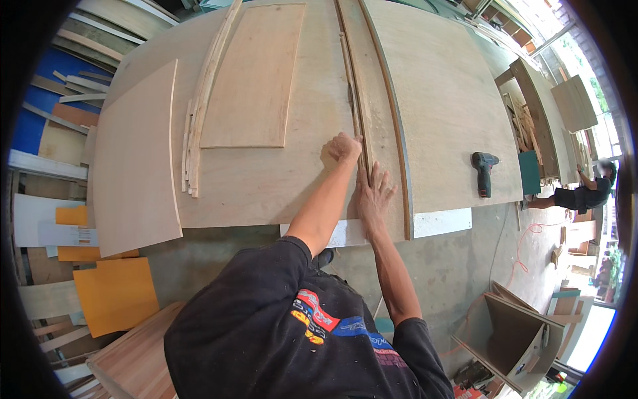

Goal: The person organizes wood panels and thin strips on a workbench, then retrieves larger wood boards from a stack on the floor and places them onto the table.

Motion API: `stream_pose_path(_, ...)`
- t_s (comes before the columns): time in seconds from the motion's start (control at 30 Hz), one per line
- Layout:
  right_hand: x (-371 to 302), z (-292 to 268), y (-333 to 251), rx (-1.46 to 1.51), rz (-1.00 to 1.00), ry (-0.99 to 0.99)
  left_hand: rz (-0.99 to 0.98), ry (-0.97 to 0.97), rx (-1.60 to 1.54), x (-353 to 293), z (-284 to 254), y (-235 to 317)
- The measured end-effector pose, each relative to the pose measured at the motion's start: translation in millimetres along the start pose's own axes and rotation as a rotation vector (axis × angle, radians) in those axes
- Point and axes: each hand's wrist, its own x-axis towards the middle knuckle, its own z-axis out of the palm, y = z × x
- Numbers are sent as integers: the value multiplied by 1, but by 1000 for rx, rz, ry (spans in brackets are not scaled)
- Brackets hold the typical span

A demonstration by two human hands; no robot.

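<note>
Your left hand (pixel 345 146) was curled at a narrow wooden strip (pixel 350 80), any grip impossible to tell, while your right hand (pixel 376 193) lay splayed on a long board (pixel 376 100).

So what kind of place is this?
Probably a woodworking workshop: a dark, pistol-shaped cordless drill lies on a wide, pale wooden worktable, and a flat, rectangular tan wooden panel lies there too.

Room left of drill (pixel 484 175), dark-edged board (pixel 379 93) beyond
</note>
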Motion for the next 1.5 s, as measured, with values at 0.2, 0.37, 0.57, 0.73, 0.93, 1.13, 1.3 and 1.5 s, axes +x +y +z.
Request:
stream_pose_path(0.2, 26, -5, -5, -18, 22, 4, 34, 30, -101, 3, -6, -1)
stream_pose_path(0.37, 49, -5, -7, -37, 9, 19, 315, 189, -228, -43, 26, -79)
stream_pose_path(0.57, 84, 6, -7, -91, -36, 64, 502, 48, -218, -110, 76, -109)
stream_pose_path(0.73, 105, 7, -8, -77, -7, 27, 476, 117, -331, -93, 74, -88)
stream_pose_path(0.93, 132, -15, 0, 21, -29, -207, 448, 139, -275, -72, 65, -66)
stream_pose_path(1.13, 105, -43, 6, 121, -65, -275, 446, 102, -267, -50, 70, -68)
stream_pose_path(1.3, 56, -55, 21, 195, -46, -215, 333, 96, -245, -29, 66, -57)
stream_pose_path(1.5, 28, -50, 26, 156, -114, -217, 323, 96, -227, -17, 54, -42)
